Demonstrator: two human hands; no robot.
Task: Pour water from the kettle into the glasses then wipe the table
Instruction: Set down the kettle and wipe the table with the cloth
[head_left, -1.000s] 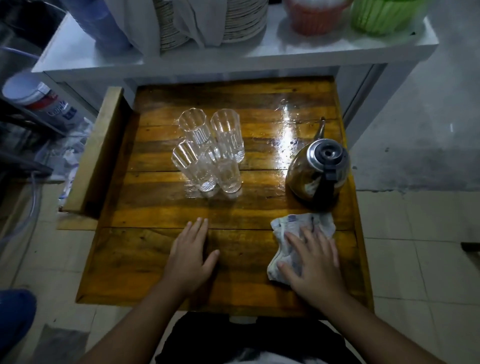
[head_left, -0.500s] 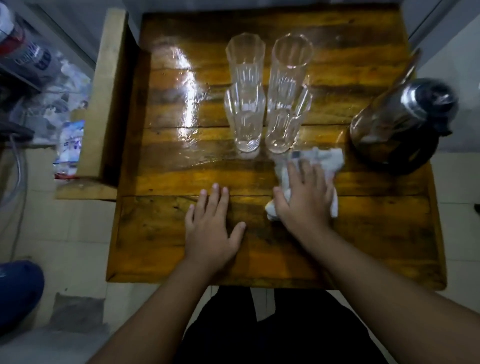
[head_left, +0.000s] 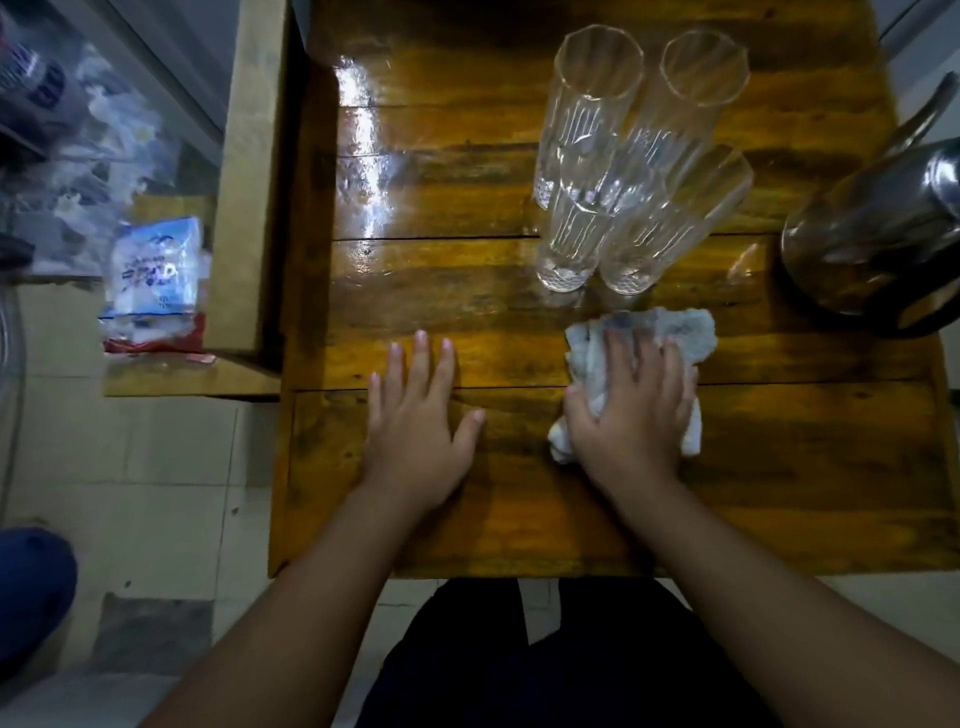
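Several tall ribbed clear glasses (head_left: 623, 171) stand clustered on the glossy wooden table (head_left: 779, 493), toward its far right. A steel kettle (head_left: 878, 234) with a black handle stands at the right edge, spout pointing away. A crumpled white cloth (head_left: 675, 332) lies just in front of the glasses. My right hand (head_left: 631, 415) presses flat on the cloth, fingers spread over it. My left hand (head_left: 421, 415) lies flat on the bare wood to the left, fingers apart, holding nothing.
A wooden bench or side piece (head_left: 244, 208) adjoins the table's left edge. Beside it a blue-and-white plastic packet (head_left: 153, 280) and other wrapped clutter sit on a low surface. Tiled floor lies below left. A wet sheen shows on the table's far left.
The cloth under my right hand slid left from in front of the kettle to in front of the glasses. The view tilted down and closer. My left hand stayed flat.
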